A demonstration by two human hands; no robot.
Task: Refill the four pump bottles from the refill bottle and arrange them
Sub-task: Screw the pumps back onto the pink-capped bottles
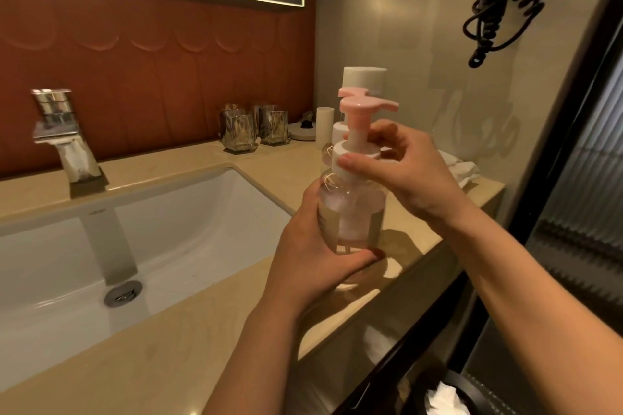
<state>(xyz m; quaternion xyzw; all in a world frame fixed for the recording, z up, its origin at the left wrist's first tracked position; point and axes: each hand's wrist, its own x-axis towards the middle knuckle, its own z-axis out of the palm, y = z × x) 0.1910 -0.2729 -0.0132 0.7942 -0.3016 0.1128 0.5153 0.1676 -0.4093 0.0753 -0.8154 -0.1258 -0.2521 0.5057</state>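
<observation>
- Currently the clear plastic pump bottle with a pink pump head [350, 212] is being held upright in the air just right of the white rectangular sink [101, 246], over the beige stone countertop [188, 347]. It is appearing to hold pale liquid well up its body.
- The left hand [310, 253] is wrapping around the bottle's lower body, fingers curling under its base and steadying it.
- The right hand [404, 165] is pinching the white screw collar [354, 158] between thumb and fingertips, so the step in hand is looking like twisting the pump top. Whether it is going on or coming off, I cannot tell.
- Judging by the fill level, tightening is seeming likelier. The next move is calling for turning the collar against the left hand's counter-hold, keeping the bottle upright, then setting it down.
- Right of the sink and behind the held bottle, a second pink-headed pump bottle [338, 131] and a tall white-capped refill bottle [364, 77] are standing on the counter. The other two pump bottles are not showing.
- A beige paper label [374, 222] is wrapping the held bottle, but its printing is too small to read. A faint maker's mark [97, 211] on the sink's rear wall is equally illegible.
- Behind the sink's right corner, faceted glass tumblers [237, 131] are sitting, and a chrome faucet [60, 131] is standing at its left rear.
</observation>
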